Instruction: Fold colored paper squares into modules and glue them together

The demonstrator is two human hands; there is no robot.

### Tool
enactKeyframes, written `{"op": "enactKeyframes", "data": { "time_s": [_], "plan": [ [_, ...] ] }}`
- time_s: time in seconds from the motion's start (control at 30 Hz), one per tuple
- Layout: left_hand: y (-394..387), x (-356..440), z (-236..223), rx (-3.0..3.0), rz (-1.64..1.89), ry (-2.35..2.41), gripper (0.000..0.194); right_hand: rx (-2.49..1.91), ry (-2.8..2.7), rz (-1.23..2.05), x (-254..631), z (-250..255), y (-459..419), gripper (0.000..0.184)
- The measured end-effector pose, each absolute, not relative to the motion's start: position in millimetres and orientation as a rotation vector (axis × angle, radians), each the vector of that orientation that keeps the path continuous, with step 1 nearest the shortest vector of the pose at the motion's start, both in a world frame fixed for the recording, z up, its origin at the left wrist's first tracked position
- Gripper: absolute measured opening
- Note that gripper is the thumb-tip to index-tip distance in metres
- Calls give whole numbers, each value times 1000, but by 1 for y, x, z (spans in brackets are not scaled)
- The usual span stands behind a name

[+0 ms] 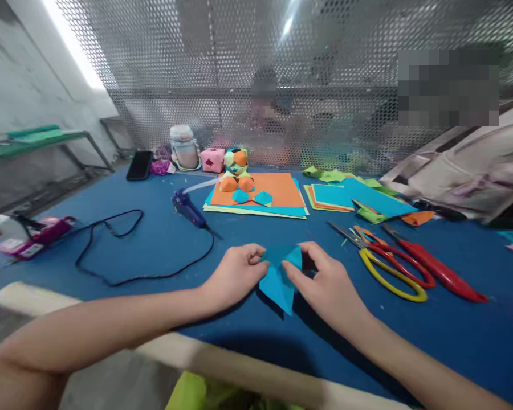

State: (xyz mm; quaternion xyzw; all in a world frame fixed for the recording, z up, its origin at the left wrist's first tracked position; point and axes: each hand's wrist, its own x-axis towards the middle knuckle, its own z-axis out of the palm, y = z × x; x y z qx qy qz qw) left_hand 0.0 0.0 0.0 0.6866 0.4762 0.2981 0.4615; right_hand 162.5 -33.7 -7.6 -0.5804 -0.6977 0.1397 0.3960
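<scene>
A small folded sheet of blue paper [281, 282] is held just above the blue table, its lower corner pointing toward me. My left hand [238, 273] pinches its left edge between thumb and fingers. On the right edge, my right hand [325, 279] grips the paper with the thumb in front and fingers behind. Beyond my hands lie stacked orange, blue and pale green sheets [277, 191]. On that stack rest blue folded paper pieces [263, 198] and orange ones [245, 183].
A blue glue gun [188, 209] with a black cord lies at left. Yellow-and-red scissors [393, 279] and a red-handled cutting tool [444, 267] lie at right. Smaller sheets [331, 196], a pink paper cube [212, 160], a bottle [184, 149] and a phone [139, 165] stand or lie farther back.
</scene>
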Motion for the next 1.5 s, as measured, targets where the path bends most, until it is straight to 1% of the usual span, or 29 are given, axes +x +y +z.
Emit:
{"op": "enactKeyframes", "data": {
  "time_s": [0.1, 0.2, 0.3, 0.4, 0.5, 0.6, 0.77, 0.87, 1.07, 1.23, 1.37, 1.5],
  "plan": [
    [-1, 2, -4, 1657, 731, 1128, 11, -1428, -1776, 308, 165, -9, -33, 6],
    [-1, 3, -6, 1635, 747, 1093, 10, -1399, -1804, 311, 164, -7, -34, 6],
    [1, 3, -7, 1643, 789, 1121, 4, -1420, -1807, 411, 161, -5, -35, 7],
    [2, 3, -7, 1628, 798, 1127, 4, -1433, -1810, 468, 160, -6, -34, 7],
    [3, 4, -8, 1581, 796, 1083, 4, -1344, -1849, 400, 161, -8, -32, 9],
    [2, 5, -8, 1552, 831, 1083, 8, -1239, -1875, 344, 162, -10, -31, 12],
    [-1, 6, -8, 1530, 838, 1109, 12, -1286, -1790, 219, 163, -12, -32, 7],
    [-2, 6, -6, 1533, 845, 1116, 12, -1225, -1796, 147, 165, -12, -33, 2],
    [-5, 7, -2, 1448, 852, 1089, 13, -1000, -1955, 57, 168, -10, -35, 14],
    [-5, 6, 0, 1451, 865, 1086, 13, -957, -2087, -77, 172, -12, -36, 24],
    [-4, 4, -1, 1504, 875, 1093, 12, -895, -2183, -93, 174, -12, -35, 32],
    [-3, 3, -1, 1543, 853, 1099, 11, -881, -2231, -104, 176, -13, -35, 35]
  ]
}}
